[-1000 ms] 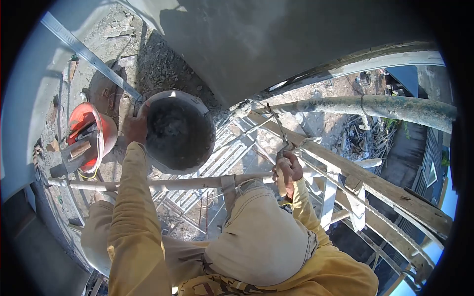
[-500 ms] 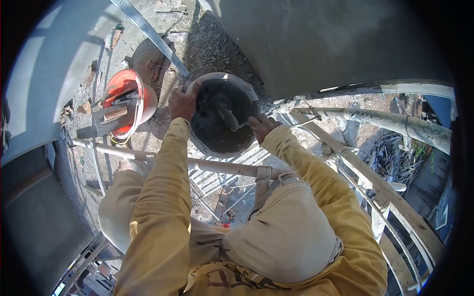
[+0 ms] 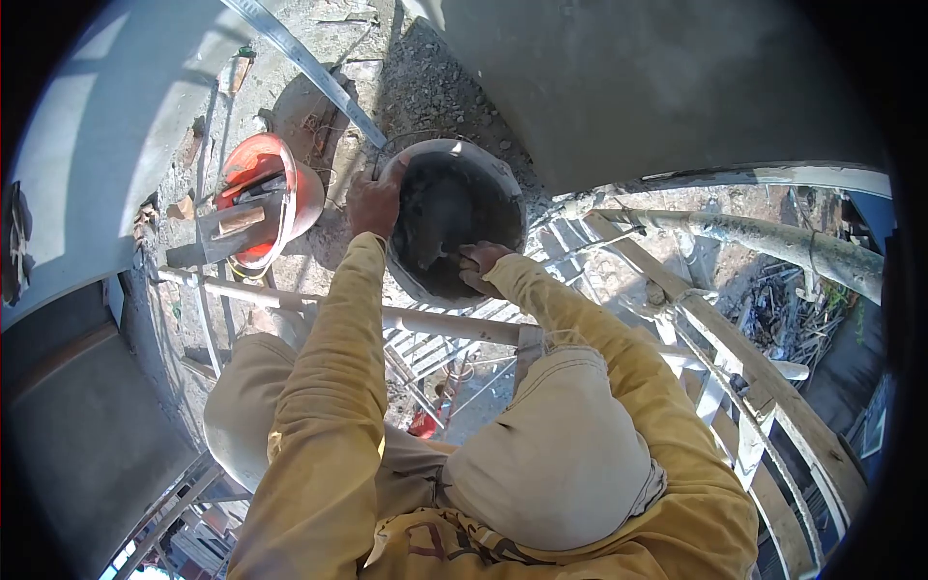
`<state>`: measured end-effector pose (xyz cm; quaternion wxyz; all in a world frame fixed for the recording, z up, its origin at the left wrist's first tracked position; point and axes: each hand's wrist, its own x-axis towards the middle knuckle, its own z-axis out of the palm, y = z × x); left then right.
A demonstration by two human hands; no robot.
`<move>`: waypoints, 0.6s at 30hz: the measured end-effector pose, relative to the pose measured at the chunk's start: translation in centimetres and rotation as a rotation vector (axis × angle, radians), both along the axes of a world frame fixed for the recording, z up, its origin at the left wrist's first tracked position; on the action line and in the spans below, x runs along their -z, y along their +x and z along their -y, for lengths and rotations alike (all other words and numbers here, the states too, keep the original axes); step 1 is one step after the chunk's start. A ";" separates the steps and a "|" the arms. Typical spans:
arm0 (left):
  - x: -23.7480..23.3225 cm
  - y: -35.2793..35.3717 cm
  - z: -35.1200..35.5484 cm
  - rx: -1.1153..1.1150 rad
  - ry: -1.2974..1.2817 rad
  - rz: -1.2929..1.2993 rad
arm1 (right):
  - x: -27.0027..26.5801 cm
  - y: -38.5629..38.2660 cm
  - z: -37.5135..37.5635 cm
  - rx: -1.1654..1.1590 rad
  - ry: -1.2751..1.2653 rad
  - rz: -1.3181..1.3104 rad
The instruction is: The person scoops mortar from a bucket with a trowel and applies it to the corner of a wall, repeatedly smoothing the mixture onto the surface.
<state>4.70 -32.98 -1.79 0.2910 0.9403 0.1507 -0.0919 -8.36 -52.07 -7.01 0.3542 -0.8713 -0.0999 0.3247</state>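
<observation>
1. Left hand [image 3: 374, 205]: clenched on the near-left rim of the grey bucket [image 3: 514, 184].
2. Right hand [image 3: 480, 266]: closed round a trowel [image 3: 450, 252] inside the bucket's mouth; blade indistinct against the dark wet mix [image 3: 430, 198].
3. Grey bucket: located beyond the pole [image 3: 449, 325], mouth facing the camera.
4. Red bucket [image 3: 307, 198]: left of the grey one, apart, holding assorted tools [image 3: 253, 191].

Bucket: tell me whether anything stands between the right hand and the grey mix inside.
Nothing visible does. The right hand is inside the rim of the bucket, over the grey mix; the pole runs outside.
</observation>
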 end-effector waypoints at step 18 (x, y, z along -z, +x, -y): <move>6.2 1.6 -3.1 0.554 0.327 0.270 | -14.8 -13.8 17.1 0.587 -0.092 -0.238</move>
